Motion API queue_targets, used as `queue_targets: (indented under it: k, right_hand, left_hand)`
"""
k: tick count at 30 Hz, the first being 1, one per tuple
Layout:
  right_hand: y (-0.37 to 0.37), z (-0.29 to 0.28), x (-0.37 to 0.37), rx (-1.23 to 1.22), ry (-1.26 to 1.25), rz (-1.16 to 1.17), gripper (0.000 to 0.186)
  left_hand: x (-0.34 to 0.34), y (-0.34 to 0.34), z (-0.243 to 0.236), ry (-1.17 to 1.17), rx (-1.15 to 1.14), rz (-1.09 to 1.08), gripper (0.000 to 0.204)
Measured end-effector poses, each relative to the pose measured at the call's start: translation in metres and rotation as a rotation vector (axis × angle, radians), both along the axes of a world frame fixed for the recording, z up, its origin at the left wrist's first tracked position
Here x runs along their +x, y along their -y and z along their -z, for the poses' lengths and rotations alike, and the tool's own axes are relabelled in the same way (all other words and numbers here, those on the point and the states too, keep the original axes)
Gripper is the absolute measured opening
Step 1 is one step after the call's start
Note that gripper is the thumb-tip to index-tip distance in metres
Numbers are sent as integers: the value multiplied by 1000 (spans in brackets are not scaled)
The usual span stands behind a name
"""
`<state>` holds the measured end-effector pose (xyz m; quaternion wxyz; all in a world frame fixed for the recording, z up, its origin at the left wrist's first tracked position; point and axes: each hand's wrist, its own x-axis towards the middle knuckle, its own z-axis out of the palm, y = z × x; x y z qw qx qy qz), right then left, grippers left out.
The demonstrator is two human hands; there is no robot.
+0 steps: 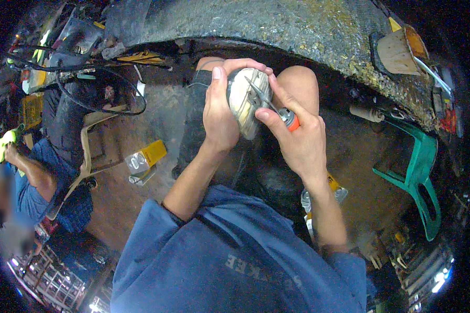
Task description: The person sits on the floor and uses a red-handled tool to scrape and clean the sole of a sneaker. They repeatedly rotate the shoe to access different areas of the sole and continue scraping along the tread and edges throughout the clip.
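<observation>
My left hand [219, 116] cups a pale, worn, shoe-shaped piece [241, 107] from the left, its fingers curled over the far end. It rests between my knees and looks like a shoe or its sole with the underside up. In my right hand [307, 133] is a pointed metal tool [259, 93] with an orange handle [294, 124]. The grey shaft lies across the pale surface, tip toward the far left. Thumb and forefinger of the right hand close along the tool and reach the piece's right edge. Whether the tip digs in, I cannot tell.
A wide, crusted bench [235, 23] spans the far side, bearing a stained pot [397, 52] at right. A green plastic chair [415, 177] stands right, a beige chair [86, 141] left. Yellow-and-clear packs [146, 159] lie on the floor. Another person [39, 167] sits at left holding something yellow-green.
</observation>
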<state>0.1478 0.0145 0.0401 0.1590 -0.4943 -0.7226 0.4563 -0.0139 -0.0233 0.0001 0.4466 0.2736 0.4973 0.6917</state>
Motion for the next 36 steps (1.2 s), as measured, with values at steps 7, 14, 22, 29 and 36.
queue_targets:
  k: [7,14,22,29,36]
  right_hand:
    - [2,2,2,33,35,-44,69]
    - [4,0,4,98,100,-92,72]
    - [-2,16,3,144,-75,1,72]
    - [-1,4,11,23,37,-63,70]
    - [-3,0,14,14,22,-73,73]
  left_hand:
    - [-2,-2,5,-3,-33,18,73]
    - [-4,-4,4,15,-33,54,74]
    - [-2,-3,5,-2,-21,45,73]
    - [2,-5,5,34,-43,44,72]
    - [7,-10,7,43,-20,33,72]
